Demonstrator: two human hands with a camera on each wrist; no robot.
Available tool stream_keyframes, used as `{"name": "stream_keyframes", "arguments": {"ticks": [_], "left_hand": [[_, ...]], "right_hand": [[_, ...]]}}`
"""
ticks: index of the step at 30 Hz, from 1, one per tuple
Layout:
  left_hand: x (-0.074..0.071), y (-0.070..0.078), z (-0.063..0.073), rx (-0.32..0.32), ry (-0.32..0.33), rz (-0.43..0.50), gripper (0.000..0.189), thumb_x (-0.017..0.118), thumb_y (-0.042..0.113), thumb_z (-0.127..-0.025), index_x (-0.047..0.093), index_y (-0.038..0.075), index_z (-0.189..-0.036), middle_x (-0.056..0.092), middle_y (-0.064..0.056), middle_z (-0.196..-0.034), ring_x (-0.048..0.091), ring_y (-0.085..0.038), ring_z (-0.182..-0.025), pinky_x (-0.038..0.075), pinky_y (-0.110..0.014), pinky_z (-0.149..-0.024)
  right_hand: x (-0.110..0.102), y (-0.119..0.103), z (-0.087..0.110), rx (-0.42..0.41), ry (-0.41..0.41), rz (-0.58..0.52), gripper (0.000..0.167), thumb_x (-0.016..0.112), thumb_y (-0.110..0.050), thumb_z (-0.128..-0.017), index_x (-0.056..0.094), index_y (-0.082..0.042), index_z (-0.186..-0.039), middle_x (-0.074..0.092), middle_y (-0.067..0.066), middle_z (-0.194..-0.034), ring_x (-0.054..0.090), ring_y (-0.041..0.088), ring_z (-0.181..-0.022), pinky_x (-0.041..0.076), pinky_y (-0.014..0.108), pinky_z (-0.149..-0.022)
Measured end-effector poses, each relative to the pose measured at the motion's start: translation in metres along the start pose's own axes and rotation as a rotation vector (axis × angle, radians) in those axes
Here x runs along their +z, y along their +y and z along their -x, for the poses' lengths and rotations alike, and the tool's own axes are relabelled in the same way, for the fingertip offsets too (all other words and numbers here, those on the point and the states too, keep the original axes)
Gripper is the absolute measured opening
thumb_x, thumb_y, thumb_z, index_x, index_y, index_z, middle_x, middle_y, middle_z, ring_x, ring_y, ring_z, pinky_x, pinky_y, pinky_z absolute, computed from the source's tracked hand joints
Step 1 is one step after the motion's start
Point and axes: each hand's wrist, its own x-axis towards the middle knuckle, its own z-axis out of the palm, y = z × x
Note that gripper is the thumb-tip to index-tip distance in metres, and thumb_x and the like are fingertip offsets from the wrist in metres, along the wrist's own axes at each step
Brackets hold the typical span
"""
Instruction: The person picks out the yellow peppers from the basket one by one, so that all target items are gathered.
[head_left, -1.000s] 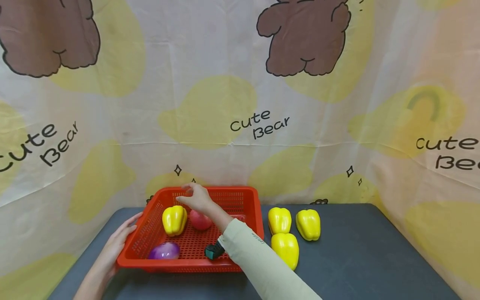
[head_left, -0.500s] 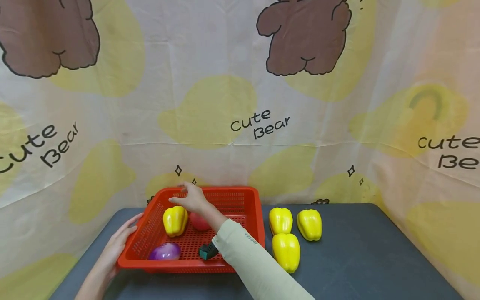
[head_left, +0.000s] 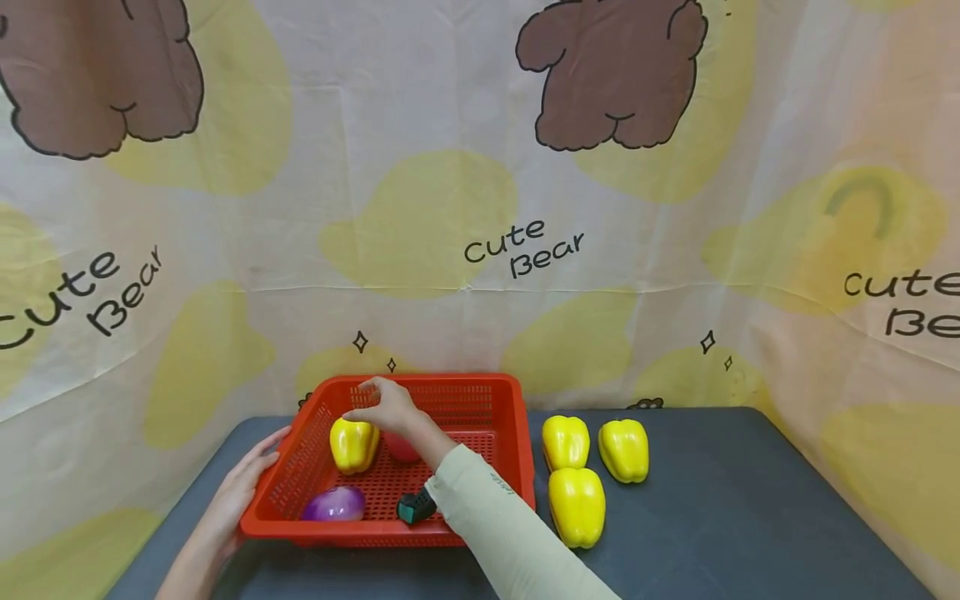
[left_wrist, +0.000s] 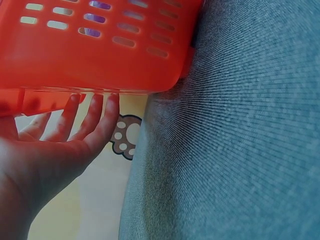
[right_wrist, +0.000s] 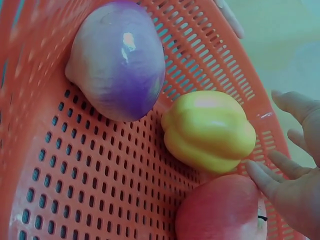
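My right hand (head_left: 390,408), fingers parted and holding nothing, hovers over the back left of the red plastic basket (head_left: 375,533), just above a yellow bell pepper (head_left: 354,446). In the right wrist view its fingertips lie near that pepper (right_wrist: 210,132) and a red apple (right_wrist: 220,210) with a dark stem. A purple-and-white bulb (right_wrist: 120,60), like an onion or turnip, sits at the basket's front left. My left hand (head_left: 234,496) rests against the basket's left side; the left wrist view shows its extended fingers (left_wrist: 90,120) touching the rim from outside.
Several yellow bell peppers (head_left: 577,507) stand on the dark grey table (head_left: 712,517), right of the basket. A black-and-teal device (head_left: 415,506) shows below my right wrist. A patterned cloth (head_left: 420,225) hangs behind the table.
My right hand first shifts a little left, then lowers toward the yellow bell pepper in the basket. My left hand stays against the basket's side. The head view shifts slightly.
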Motion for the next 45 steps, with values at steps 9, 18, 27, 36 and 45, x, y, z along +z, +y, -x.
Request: {"name": "stream_keyframes", "arguments": {"ticks": [9, 18, 27, 36, 45], "left_hand": [[-0.001, -0.001, 0.001, 0.000, 0.004, 0.016, 0.057, 0.034, 0.036, -0.117, 0.018, 0.020, -0.169, 0.064, 0.023, -0.114, 0.071, -0.006, -0.104, 0.063, -0.037, -0.090], [-0.001, 0.000, 0.000, 0.018, -0.007, 0.025, 0.054, 0.034, 0.036, -0.117, 0.022, 0.023, -0.168, 0.065, 0.025, -0.114, 0.071, -0.007, -0.104, 0.063, -0.036, -0.089], [0.000, 0.000, 0.000, -0.003, -0.002, 0.010, 0.057, 0.033, 0.037, -0.117, 0.019, 0.020, -0.169, 0.064, 0.024, -0.115, 0.071, -0.007, -0.105, 0.063, -0.036, -0.090], [0.001, 0.000, 0.000, 0.005, 0.004, 0.015, 0.057, 0.034, 0.036, -0.117, 0.019, 0.018, -0.169, 0.064, 0.024, -0.115, 0.071, -0.007, -0.105, 0.063, -0.036, -0.090], [0.001, 0.000, 0.000, 0.002, 0.013, 0.003, 0.057, 0.034, 0.036, -0.117, 0.020, 0.018, -0.169, 0.062, 0.022, -0.118, 0.071, -0.008, -0.105, 0.063, -0.038, -0.090]], "right_hand": [[0.005, -0.001, 0.001, 0.000, -0.073, 0.045, 0.058, 0.081, -0.028, -0.093, 0.061, -0.007, -0.143, 0.063, 0.010, -0.142, 0.063, 0.023, -0.124, 0.054, 0.029, -0.097], [0.011, 0.000, -0.001, 0.071, -0.127, 0.032, 0.061, 0.079, -0.026, -0.095, 0.056, -0.008, -0.149, 0.057, 0.009, -0.150, 0.054, 0.023, -0.138, 0.048, 0.033, -0.111], [0.016, -0.003, 0.002, 0.162, -0.130, -0.043, 0.071, 0.078, -0.011, -0.096, 0.042, -0.007, -0.157, 0.054, 0.017, -0.151, 0.059, 0.024, -0.109, 0.060, 0.044, -0.091], [0.015, -0.003, 0.004, 0.231, -0.173, -0.117, 0.069, 0.074, -0.013, -0.099, 0.040, -0.010, -0.159, 0.052, 0.016, -0.147, 0.061, 0.034, -0.120, 0.057, 0.060, -0.098], [0.015, -0.002, 0.008, 0.216, -0.147, -0.164, 0.057, 0.071, -0.007, -0.100, 0.049, -0.004, -0.152, 0.056, 0.016, -0.143, 0.064, 0.037, -0.119, 0.057, 0.061, -0.098]]}}
